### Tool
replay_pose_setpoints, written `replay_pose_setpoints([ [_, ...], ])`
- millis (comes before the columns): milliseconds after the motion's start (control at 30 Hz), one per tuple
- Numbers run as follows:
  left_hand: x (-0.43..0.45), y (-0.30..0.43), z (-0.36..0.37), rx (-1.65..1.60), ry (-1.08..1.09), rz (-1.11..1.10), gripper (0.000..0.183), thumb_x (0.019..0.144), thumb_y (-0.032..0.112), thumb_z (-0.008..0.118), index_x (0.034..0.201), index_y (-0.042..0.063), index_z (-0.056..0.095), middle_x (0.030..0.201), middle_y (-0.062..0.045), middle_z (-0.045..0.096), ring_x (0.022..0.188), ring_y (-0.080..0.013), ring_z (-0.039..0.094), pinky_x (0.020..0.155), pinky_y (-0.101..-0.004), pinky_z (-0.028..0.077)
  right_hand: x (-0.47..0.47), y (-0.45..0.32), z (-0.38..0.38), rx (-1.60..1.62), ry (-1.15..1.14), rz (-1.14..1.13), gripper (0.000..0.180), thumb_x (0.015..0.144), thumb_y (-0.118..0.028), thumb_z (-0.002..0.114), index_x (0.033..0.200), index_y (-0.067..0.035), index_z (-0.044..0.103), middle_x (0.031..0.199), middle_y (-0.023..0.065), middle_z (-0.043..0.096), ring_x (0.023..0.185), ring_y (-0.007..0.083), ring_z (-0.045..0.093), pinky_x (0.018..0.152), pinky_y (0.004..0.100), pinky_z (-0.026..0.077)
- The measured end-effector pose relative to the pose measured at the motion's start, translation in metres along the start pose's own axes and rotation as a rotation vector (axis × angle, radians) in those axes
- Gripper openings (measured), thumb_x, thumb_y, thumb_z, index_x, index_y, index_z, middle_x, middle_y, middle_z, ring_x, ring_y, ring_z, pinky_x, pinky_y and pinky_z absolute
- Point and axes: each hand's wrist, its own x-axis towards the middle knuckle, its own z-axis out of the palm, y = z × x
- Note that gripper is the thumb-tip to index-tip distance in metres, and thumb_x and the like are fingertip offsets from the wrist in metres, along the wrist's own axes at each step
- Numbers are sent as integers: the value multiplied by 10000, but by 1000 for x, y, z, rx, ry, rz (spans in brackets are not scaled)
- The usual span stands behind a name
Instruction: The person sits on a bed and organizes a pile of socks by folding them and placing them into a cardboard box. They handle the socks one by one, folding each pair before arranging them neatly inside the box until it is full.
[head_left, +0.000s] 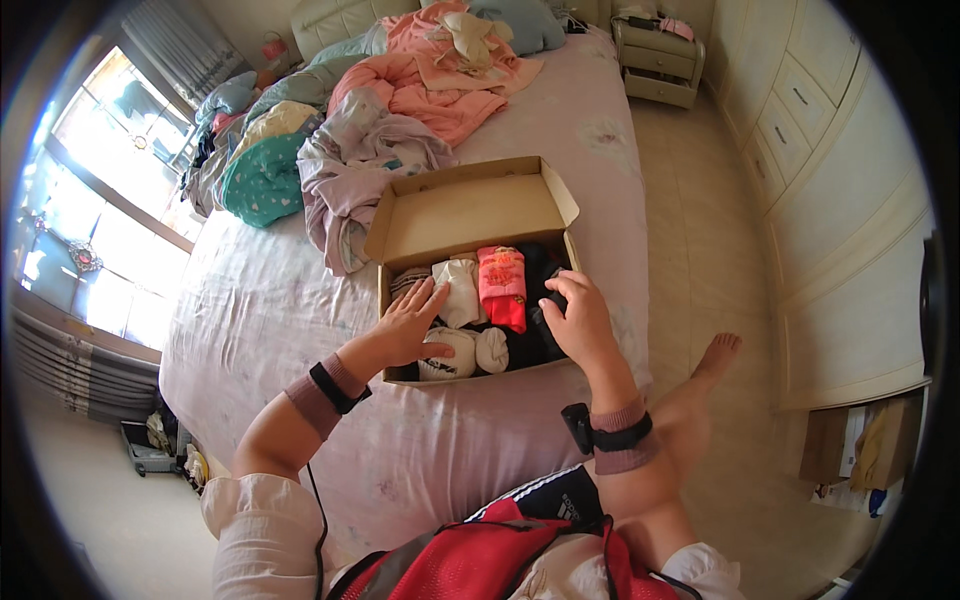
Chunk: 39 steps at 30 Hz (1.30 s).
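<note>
An open cardboard box (480, 202) with its lid folded back rests on the bed. Rolled socks and folded cloth items fill it: a white folded cloth (458, 294), a pink and red folded cloth (502, 281), black cloth items (537, 319) at the right and rolled white socks (492, 349) at the near side. My left hand (414, 324), fingers spread and palm down, lies over the left part of the contents, holding nothing visible. My right hand (579, 315) is at the box's right side by the black items, fingers curled; whether it grips anything is unclear.
Crumpled bedding (360, 165) and a green patterned cloth (264, 180) lie on the bed (262, 315) beyond the box. A nightstand (658, 64) with an open lower drawer stands at the far right. Cabinets (847, 225) line the right side. An open case (150, 448) sits on the floor at left.
</note>
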Motion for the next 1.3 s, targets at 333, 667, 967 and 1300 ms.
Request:
replay_pose_setpoints([
  [333, -18, 32, -11, -120, 93, 130, 537, 712, 320, 822, 1157, 95, 624, 1185, -135, 628, 1169, -342, 567, 996, -444, 451, 1, -4, -7, 14, 51, -9, 232, 813, -88, 725, 1017, 15, 685, 1126, 187, 661, 1084, 353, 626, 949, 413, 507],
  [667, -13, -20, -35, -455, 249, -225, 446, 742, 172, 728, 1152, 27, 626, 1032, -137, 688, 925, -241, 677, 827, -355, 544, 0, -5, -12, 57, 39, -4, 222, 809, -69, 716, 1006, 29, 681, 1095, 188, 668, 1043, 349, 642, 925, 400, 514],
  [967, -8, -1, -12, -259, 205, 81, 404, 810, 98, 700, 1202, 27, 633, 1149, -149, 649, 1098, -299, 613, 961, -397, 492, 0, -4, -8, 27, 4, -16, 238, 810, -98, 729, 1016, 7, 675, 1105, 174, 658, 1077, 355, 617, 936, 422, 504],
  [1300, -16, 24, -7, -156, 218, 164, 503, 755, 113, 754, 1243, 75, 639, 1174, -152, 615, 1159, -348, 564, 991, -431, 469, 0, -1, -7, 8, 15, -38, 228, 803, -97, 733, 998, 10, 681, 1088, 173, 662, 1051, 357, 622, 930, 428, 505],
])
